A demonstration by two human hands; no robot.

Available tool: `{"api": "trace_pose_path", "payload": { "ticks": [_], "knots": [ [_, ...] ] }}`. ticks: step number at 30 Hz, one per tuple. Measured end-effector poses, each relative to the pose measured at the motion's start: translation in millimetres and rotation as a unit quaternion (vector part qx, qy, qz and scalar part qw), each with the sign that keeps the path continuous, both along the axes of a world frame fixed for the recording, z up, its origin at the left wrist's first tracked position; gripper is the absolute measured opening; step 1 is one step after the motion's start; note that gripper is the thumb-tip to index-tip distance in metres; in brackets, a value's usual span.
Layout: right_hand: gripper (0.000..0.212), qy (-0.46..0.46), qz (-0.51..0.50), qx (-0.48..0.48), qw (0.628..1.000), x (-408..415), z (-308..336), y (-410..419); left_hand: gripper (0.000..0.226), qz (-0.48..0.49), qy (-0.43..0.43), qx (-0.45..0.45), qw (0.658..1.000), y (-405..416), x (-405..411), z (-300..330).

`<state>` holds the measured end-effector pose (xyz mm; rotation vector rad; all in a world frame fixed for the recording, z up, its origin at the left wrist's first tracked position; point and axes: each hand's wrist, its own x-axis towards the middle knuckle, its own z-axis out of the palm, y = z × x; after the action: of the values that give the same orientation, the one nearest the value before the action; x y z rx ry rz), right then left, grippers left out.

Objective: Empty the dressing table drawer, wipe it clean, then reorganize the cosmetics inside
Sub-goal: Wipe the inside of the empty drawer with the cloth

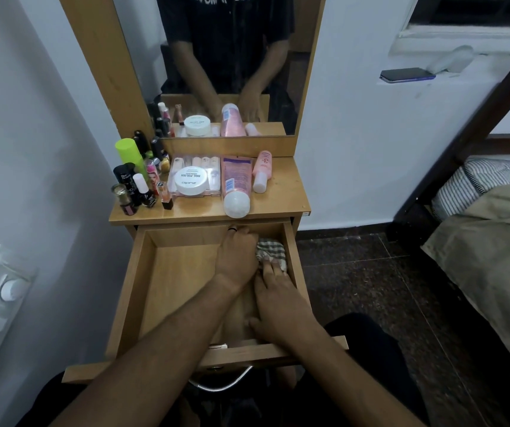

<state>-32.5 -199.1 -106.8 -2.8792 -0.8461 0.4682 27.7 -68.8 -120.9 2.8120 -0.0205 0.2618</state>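
The wooden drawer (167,282) of the dressing table is pulled out and holds no cosmetics. A checked cloth (273,248) lies bunched in its back right corner. My left hand (237,255), with a dark ring on one finger, reaches to the drawer's back; its fingers are curled down and it grips the cloth's left part. My right hand (280,298) lies just behind it with straight fingers pressing on the cloth's near edge. The cosmetics stand on the tabletop (281,197): a white nail polish remover jar (190,179), a pink tube (236,186), a small pink bottle (262,171) and several nail polish bottles (138,189).
A mirror (226,63) rises behind the tabletop. A white wall is close on the left. A bed (491,241) with a dark frame stands on the right over dark floor tiles. A phone (407,74) rests on a ledge. The drawer's metal handle (220,385) is near my lap.
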Motion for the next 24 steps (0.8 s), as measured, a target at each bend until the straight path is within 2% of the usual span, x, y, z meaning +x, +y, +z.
{"api": "trace_pose_path", "payload": {
  "ticks": [4, 8, 12, 14, 16, 20, 24],
  "knots": [
    [0.093, -0.006, 0.002, 0.010, 1.000, 2.0, -3.8, -0.7, 0.023, 0.015, -0.022, -0.019, 0.999, 0.9, 0.8, -4.1],
    [0.093, -0.005, -0.002, 0.013, 1.000, 2.0, -5.2, 0.1, 0.024, -0.009, -0.023, -0.034, 0.999, 7.1, 0.3, -5.2],
    [0.092, 0.018, -0.032, 0.007, 0.999, 4.6, -3.0, 4.7, 0.025, -0.050, 0.014, -0.067, 0.996, 17.9, -5.5, -0.9],
    [0.086, 0.032, -0.050, 0.013, 0.998, 12.5, 0.9, 10.8, 0.024, -0.076, 0.032, -0.110, 0.990, 24.8, -15.1, 8.7],
    [0.077, 0.039, -0.074, 0.022, 0.996, 24.0, 5.2, 16.8, 0.025, -0.084, 0.015, -0.141, 0.986, 31.3, -32.5, 18.3],
    [0.065, 0.016, -0.114, 0.018, 0.993, 35.8, 8.7, 24.4, 0.012, -0.014, -0.039, -0.138, 0.990, 54.9, -89.6, 28.5],
    [0.054, -0.086, -0.099, 0.012, 0.991, 41.3, 7.4, 29.6, 0.002, 0.111, 0.003, -0.154, 0.982, 90.1, -138.6, 24.8]
  ]
}}
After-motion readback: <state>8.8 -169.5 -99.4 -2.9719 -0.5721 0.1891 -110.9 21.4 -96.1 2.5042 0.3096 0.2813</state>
